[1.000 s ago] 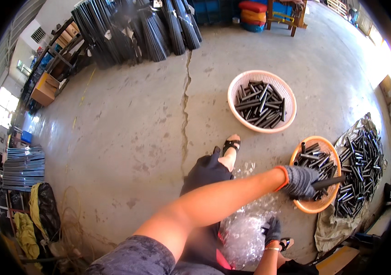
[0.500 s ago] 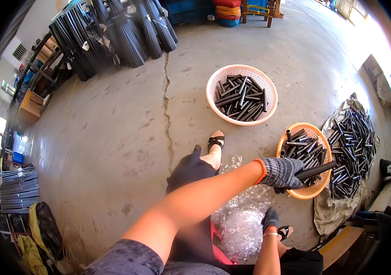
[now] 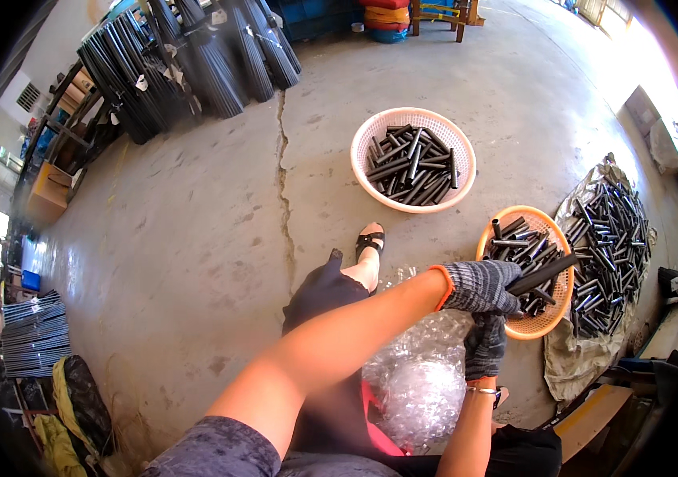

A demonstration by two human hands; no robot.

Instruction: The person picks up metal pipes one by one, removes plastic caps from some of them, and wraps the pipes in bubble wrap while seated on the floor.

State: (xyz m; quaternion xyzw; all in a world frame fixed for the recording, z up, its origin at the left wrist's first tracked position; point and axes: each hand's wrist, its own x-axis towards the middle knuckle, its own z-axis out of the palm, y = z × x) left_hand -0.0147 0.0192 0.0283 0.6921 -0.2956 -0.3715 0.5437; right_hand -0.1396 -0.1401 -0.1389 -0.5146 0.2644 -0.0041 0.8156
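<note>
My left hand (image 3: 480,287), in a grey knitted glove with an orange cuff, reaches across to the right. It grips a black tube (image 3: 545,275) that points over the orange plastic basket (image 3: 542,327). Several short black tubes lie jumbled in that basket. My right hand (image 3: 485,348), gloved alike, is raised just below the left one at the basket's near edge. Its fingertips are partly hidden there, so whether it holds anything is unclear. Clear crinkled plastic (image 3: 426,389) bulges between my legs, beside my right forearm.
A pale pink basket (image 3: 361,159) of black tubes stands farther ahead on the concrete floor. To the right, a heap of tubes (image 3: 611,246) lies on a beige sheet (image 3: 563,374). Bundles of long dark rods (image 3: 219,71) stand far left. A cardboard piece (image 3: 593,417) is near right.
My right hand has risen from beside the clear plastic to just under my left hand. The left hand still grips the tube over the orange basket and has shifted slightly.
</note>
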